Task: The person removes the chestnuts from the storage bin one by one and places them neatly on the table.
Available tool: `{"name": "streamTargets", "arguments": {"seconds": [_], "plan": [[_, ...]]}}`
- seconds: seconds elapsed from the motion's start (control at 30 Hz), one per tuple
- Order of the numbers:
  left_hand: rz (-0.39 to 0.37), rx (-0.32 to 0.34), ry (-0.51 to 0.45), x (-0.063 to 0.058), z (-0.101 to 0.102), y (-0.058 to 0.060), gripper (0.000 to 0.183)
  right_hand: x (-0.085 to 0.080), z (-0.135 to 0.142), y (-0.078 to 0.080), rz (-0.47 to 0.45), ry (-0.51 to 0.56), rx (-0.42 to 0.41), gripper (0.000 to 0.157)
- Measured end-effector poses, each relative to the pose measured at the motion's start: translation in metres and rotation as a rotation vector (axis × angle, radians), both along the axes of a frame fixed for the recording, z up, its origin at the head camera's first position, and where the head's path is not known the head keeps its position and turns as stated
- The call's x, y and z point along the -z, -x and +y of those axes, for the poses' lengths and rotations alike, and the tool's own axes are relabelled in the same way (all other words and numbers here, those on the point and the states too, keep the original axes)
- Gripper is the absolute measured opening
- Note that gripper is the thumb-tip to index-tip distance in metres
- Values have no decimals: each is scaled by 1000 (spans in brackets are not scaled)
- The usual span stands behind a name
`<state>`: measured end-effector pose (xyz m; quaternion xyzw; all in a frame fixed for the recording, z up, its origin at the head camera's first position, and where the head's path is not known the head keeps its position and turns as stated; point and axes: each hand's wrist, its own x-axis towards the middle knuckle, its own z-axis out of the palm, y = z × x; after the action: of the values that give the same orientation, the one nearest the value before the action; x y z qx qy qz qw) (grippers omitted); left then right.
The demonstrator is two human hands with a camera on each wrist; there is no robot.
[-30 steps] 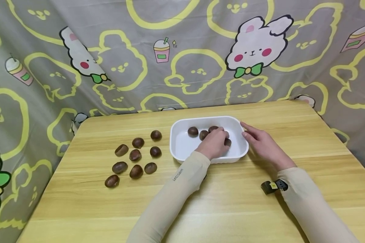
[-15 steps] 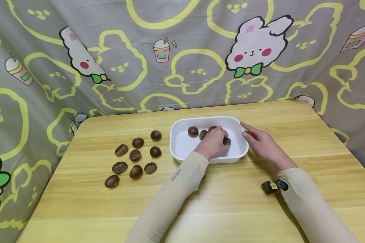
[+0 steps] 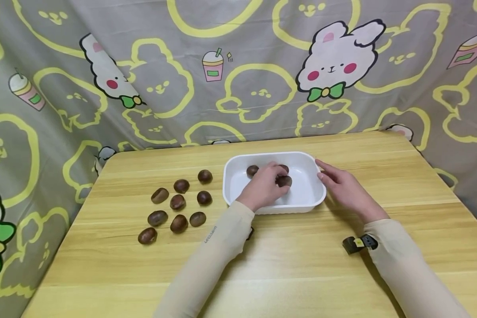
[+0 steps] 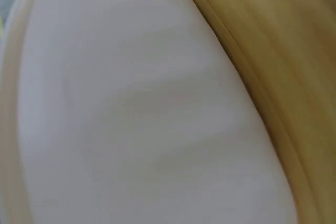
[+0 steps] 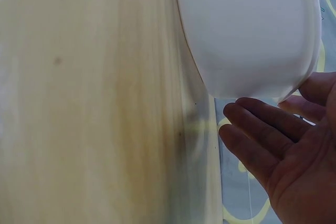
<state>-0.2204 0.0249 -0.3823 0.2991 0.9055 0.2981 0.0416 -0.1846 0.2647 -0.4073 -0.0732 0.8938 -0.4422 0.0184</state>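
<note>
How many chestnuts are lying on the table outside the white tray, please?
9, left of the tray: three chestnuts in the column nearest it, three in the middle and three farthest out; the left sleeve could hide others.

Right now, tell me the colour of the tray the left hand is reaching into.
The tray is plain white; the head view shows it best.

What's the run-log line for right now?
left hand: inside white tray, chestnut between thumb and fingers | right hand: touching tray's right end | nine chestnuts: on table, left of tray
</note>
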Motion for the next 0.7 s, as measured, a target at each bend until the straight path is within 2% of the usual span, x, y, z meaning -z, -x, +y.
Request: {"name": "streamTargets", "arguments": {"seconds": [0.33, 0.53, 0.7], "plan": [[-31, 17, -78, -9, -21, -7, 26, -1, 1, -1, -11, -1, 1, 54], [-11, 15, -88, -7, -30, -7, 25, -1, 1, -1, -12, 4, 2, 54], [-20, 12, -149, -4, -41, -6, 26, 0, 0, -1, -2, 0, -4, 54]]}}
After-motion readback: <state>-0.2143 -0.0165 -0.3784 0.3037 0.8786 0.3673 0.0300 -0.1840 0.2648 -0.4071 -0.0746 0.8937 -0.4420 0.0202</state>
